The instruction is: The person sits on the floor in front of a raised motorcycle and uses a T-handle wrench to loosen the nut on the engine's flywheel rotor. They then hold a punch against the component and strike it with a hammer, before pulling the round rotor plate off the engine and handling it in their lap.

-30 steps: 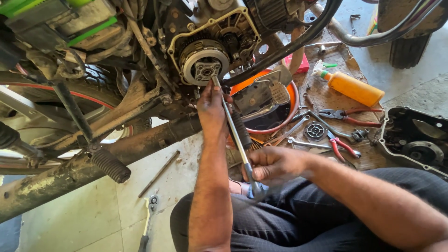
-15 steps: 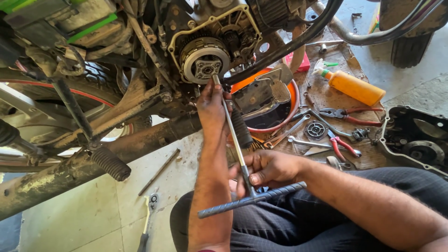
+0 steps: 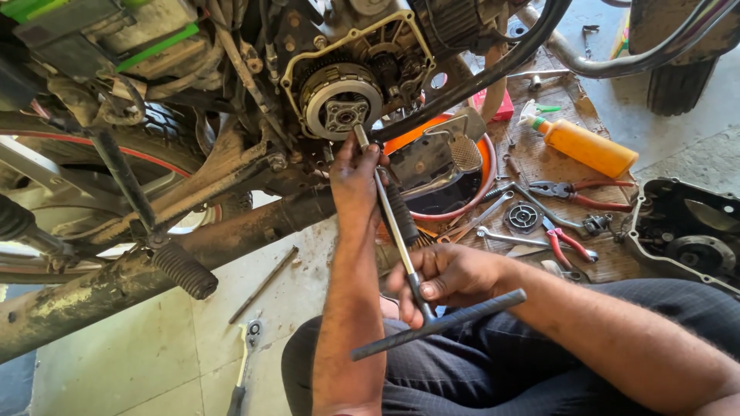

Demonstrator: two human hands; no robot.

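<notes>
Head view: the left hand [image 3: 353,173] wraps the shaft of the T-wrench [image 3: 393,231] just below the clutch [image 3: 339,112], steadying its socket end on the centre nut. The right hand [image 3: 447,277] has its fingers closed round the lower shaft at the crossbar [image 3: 439,323]. A second ago the crossbar pointed away and was barely seen; now it lies swung across the lap, so the wrench has turned on the nut. To the right, pliers [image 3: 574,191], an orange bottle [image 3: 590,146], an orange basin [image 3: 447,177] and the removed engine cover [image 3: 686,231] lie on the floor [image 3: 154,347].
</notes>
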